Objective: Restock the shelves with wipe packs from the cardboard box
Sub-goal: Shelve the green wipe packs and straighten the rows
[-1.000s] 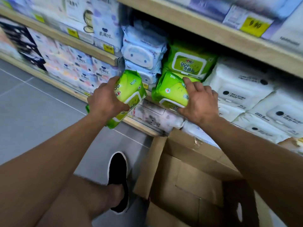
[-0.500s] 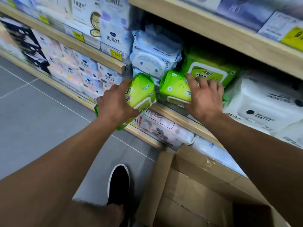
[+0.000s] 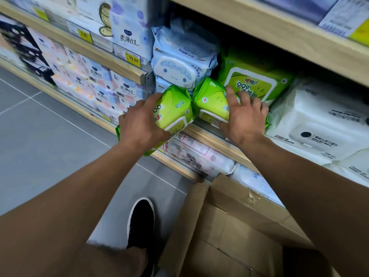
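Gripping one green wipe pack in my left hand, my right hand lies spread-fingered on another green pack at the shelf edge.

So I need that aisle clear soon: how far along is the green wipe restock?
Done: at least one green pack already sits at the back of the shelf. In hand: the right hand presses a second pack onto the shelf edge, and the left hand grips a third in front of it, not yet shelved. Left: the cardboard box stands open; its contents are out of view.
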### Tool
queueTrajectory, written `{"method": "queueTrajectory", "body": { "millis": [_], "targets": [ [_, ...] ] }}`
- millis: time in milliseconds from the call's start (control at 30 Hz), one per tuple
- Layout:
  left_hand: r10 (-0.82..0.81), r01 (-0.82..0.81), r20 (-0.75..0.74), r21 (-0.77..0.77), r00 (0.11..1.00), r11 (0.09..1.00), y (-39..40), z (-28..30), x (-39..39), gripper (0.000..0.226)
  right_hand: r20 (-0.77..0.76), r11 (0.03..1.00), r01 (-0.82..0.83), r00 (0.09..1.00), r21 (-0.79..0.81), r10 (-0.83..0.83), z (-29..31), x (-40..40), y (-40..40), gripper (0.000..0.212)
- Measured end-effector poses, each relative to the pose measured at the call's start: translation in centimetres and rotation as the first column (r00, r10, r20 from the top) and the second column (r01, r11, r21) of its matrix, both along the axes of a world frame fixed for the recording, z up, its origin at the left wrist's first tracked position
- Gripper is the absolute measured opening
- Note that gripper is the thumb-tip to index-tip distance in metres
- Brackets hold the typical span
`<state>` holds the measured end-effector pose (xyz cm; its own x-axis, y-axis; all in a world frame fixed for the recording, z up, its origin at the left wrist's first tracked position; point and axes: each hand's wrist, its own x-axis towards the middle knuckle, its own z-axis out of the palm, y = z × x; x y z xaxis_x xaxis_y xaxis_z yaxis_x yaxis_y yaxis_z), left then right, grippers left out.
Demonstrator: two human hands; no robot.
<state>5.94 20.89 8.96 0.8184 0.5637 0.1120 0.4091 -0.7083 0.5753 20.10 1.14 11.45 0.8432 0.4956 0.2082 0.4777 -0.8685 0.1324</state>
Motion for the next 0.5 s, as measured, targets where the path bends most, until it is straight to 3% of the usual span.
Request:
{"method": "queueTrajectory", "body": {
  "millis": [500],
  "targets": [
    [-0.006,0.005,0.047,0.016,0.999,1.0,-0.5,-0.1,1.0,0.1,0.026,0.999,-0.025,0.999,-0.028,0.026,0.8,4.0,0.2,0.089]
  ]
}}
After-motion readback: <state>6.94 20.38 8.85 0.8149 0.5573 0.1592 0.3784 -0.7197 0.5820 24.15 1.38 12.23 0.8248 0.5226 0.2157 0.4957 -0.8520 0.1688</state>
